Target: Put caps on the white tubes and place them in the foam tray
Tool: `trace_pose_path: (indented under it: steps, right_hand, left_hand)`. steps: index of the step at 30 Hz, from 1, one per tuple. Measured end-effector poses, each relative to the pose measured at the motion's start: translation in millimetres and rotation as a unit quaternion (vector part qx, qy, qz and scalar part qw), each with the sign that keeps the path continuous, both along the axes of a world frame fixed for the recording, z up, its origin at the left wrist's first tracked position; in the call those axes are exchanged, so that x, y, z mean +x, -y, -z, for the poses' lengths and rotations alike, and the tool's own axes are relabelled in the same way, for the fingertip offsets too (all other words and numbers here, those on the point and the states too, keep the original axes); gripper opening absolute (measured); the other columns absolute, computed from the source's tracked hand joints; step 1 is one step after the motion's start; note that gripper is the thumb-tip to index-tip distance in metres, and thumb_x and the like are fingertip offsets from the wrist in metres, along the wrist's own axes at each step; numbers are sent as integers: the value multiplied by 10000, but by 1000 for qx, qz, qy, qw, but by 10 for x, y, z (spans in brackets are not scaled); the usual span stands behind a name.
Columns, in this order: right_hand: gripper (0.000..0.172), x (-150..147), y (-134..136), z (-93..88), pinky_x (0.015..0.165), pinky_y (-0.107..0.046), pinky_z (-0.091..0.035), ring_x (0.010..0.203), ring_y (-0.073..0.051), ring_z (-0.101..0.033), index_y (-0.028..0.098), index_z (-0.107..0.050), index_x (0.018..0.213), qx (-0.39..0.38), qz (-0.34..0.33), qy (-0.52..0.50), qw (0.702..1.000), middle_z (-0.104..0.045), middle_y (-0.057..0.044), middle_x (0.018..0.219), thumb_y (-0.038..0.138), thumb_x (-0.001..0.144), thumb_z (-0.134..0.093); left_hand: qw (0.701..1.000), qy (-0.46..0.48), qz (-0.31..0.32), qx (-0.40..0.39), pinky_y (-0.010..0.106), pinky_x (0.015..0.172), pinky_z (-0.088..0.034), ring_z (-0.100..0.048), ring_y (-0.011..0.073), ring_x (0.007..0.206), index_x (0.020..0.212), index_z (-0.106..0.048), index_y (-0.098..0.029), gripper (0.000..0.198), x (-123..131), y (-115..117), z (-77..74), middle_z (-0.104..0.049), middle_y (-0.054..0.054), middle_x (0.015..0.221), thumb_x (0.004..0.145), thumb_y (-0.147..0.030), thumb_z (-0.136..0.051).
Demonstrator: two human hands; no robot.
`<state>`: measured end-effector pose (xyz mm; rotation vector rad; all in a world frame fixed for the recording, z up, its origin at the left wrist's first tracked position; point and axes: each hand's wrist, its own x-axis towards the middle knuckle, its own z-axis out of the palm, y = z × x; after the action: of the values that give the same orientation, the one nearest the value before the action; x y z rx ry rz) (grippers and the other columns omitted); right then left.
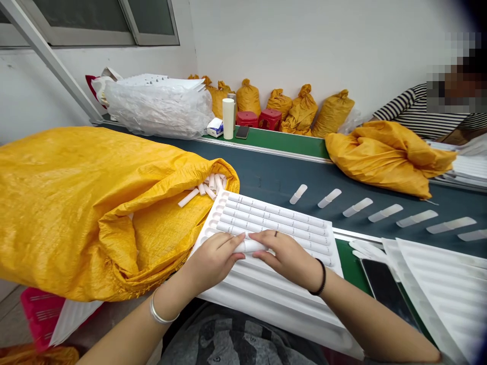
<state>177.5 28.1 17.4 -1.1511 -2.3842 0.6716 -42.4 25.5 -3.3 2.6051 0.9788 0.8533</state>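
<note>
The left hand (213, 261) and the right hand (285, 256) meet over a white tray (274, 304) that rests on the person's lap and the table edge. Each hand closes its fingers on one end of a single white tube (251, 246) and presses it down onto the tray.

The work looks less than half done. About four far grooves are already filled with tubes laid end to end, and the one being held sits in the next groove. The near grooves, roughly five or six, are still bare.

More loose tubes (205, 190) spill from the mouth of the big yellow sack (76, 203) touching the tray's far left corner.

Seven separate tubes (357, 207) lie in a row on the dark belt (274, 175). A second yellow sack (384, 147) lies on the belt's far side. One phone (384, 286) lies beside a stack of spare trays (437, 284).
</note>
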Motion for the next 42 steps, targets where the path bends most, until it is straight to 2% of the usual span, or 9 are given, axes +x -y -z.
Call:
trace_pose_path:
  steps: [4, 7, 13, 22, 28, 31, 34, 37, 42]
  right_hand:
    - [228, -1, -571, 90, 864, -332, -434, 988, -251, -578, 148, -634, 1011, 14, 170, 185, 968, -631, -128, 1018, 301, 848, -589]
    - [302, 151, -1137, 161, 816, -336, -443, 961, -252, -596, 103, -556, 1152, -11, 284, 204, 937, -632, -152, 1021, 266, 921, -448]
    - [335, 473, -1624, 237, 783, -345, -496, 866, -165, -616, 122, -597, 1051, -112, 333, 238, 906, -635, -77, 1020, 415, 900, -539]
    - [115, 1315, -73, 274, 614, -271, -395, 710, -210, -618, 158, -663, 768, -162, 297, 308, 889, -648, -76, 760, 91, 703, -597]
    - [188, 1565, 477, 505, 722, -326, -440, 793, -221, -599, 149, -599, 928, -30, 308, 285, 907, -603, -95, 931, 114, 757, -530]
    - [176, 1367, 498, 307, 667, -338, -457, 744, -214, -584, 157, -562, 969, -11, 320, 175, 931, -603, -79, 887, 210, 805, -526]
    - [240, 975, 489, 115, 692, -324, -492, 788, -185, -598, 194, -532, 1094, -41, 238, -37, 970, -610, -69, 958, 265, 867, -498]
    - [238, 617, 440, 55, 667, -301, -524, 743, -151, -617, 223, -511, 1131, -101, 142, -245, 954, -611, -50, 927, 286, 902, -496]
    - [248, 466, 295, -9, 765, -322, -540, 898, -177, -627, 241, -572, 1129, -30, 93, -290, 952, -631, -65, 985, 207, 884, -564]
  left_hand:
    - [978, -106, -160, -83, 393, 959, -440, -540, 261, 1105, 1333, -428, -155, 600, -235, -574, 143, -587, 130, 1197, 819, -403, -614]
    - [944, -114, -294, -97, 459, 998, -372, -505, 307, 1153, 1214, -525, -64, 395, -529, -1108, 219, -564, 207, 1202, 897, -292, -468]
    - [903, -136, -366, -181, 428, 884, -450, -613, 236, 955, 985, -627, -106, 258, -912, -1552, 286, -658, 111, 997, 829, -309, -600]
    - [967, 54, -195, -153, 315, 934, -429, -571, 212, 1050, 1055, -607, -186, 268, -493, -721, 1, -632, 60, 1102, 823, -318, -583]
    - [945, 239, -88, -207, 331, 927, -424, -573, 206, 1013, 994, -641, -210, 204, -78, -253, -15, -635, 59, 1017, 794, -248, -660]
    - [886, 348, -71, -299, 313, 900, -436, -576, 193, 988, 958, -639, -212, 221, 146, -173, 9, -640, 47, 992, 750, -230, -710]
    - [741, 519, -40, -424, 270, 816, -469, -593, 144, 907, 952, -565, -234, 294, 369, -62, -16, -639, 7, 947, 720, -215, -744]
    - [639, 585, -14, -499, 261, 835, -467, -605, 121, 906, 914, -520, -226, 357, 495, 48, -97, -637, -16, 926, 676, -150, -774]
    - [657, 576, -34, -485, 235, 826, -465, -620, 115, 879, 836, -577, -183, 315, 418, 90, -118, -671, -3, 887, 627, -128, -806]
